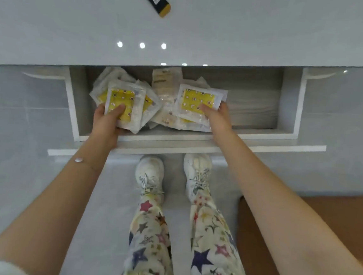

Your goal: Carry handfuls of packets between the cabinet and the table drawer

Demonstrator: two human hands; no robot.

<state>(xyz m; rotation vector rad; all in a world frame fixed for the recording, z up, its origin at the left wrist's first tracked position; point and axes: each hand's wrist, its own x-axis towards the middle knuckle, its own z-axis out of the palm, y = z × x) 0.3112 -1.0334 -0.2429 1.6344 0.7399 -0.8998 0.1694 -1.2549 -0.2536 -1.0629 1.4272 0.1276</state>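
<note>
An open white drawer [197, 138] under a grey counter holds a heap of clear plastic packets with yellow printed inserts. My left hand [107, 121] grips a stack of these packets [123, 99] at the drawer's left side, thumb on top. My right hand [217, 116] pinches another yellow packet [197, 97] near the middle, lifted above the pile. More pale packets [165, 89] lie between and behind the two hands.
A glossy grey countertop [77, 22] overhangs the drawer, with a black and yellow box [158, 0] lying on it. The drawer's right part [253, 103] shows bare wood-grain bottom. My legs in star-print trousers and white shoes [150, 173] stand below. Orange floor [331, 223] lies right.
</note>
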